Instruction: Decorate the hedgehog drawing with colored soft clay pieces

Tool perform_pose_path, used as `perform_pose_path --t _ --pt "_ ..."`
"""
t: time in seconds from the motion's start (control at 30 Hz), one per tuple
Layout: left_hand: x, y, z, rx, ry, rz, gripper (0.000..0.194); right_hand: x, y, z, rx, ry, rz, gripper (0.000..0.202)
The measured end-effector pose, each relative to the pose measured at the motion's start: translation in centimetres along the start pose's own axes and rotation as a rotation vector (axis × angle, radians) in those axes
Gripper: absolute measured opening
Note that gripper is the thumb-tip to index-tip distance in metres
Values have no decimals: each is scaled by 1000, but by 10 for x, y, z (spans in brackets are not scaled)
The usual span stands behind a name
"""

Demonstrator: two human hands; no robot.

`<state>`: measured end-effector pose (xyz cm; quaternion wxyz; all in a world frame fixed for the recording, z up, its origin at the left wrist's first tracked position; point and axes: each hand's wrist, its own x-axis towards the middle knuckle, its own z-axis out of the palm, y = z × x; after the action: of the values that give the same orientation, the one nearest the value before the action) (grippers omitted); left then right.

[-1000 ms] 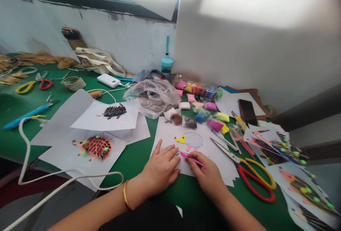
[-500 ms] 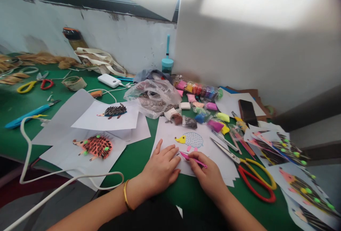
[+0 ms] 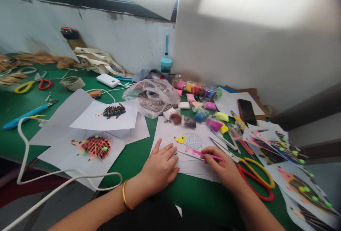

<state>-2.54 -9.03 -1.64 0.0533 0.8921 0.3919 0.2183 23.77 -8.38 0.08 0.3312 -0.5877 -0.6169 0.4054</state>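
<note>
My left hand lies flat with fingers spread on the lower left of a white paper sheet. On that sheet is a hedgehog picture with a yellow clay face, a blue-outlined body full of small marks and pink feet. My right hand pinches a pink clay modelling tool. The tool's tip points left, at or just below the pink feet; I cannot tell whether it touches them. A small dark piece is by my left fingertips.
Large scissors with red and yellow handles lie by my right hand. Clay packets and a plastic bag of seeds sit behind the sheet. Finished hedgehog pictures lie left and right. A white cable loops at left.
My right hand has moved right with the pink tool, its tip shifting from near my left fingers to by the pink feet. My left hand stays on the paper.
</note>
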Motion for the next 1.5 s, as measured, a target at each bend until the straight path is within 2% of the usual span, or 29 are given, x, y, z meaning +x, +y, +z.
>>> perform_pose_path --t 0.07,0.2,0.3,0.43,0.67,1.03,1.5 --pt "1 5 -2 12 11 5 26 3 3 -4 11 -17 14 38" --pt "8 20 -3 -5 -6 71 30 8 8 -7 25 39 34 37" --pt "16 29 3 2 -75 139 35 11 13 -7 49 59 28 36" --pt "23 36 12 32 -86 187 43 13 19 -4 58 97 15 39" --pt "22 37 21 49 -116 179 47 16 16 7 -4 172 -9 46" --pt "21 37 21 34 -180 154 46 18 18 10 -30 162 -19 54" --pt "19 39 26 43 -138 106 44 19 20 9 4 152 -3 53"
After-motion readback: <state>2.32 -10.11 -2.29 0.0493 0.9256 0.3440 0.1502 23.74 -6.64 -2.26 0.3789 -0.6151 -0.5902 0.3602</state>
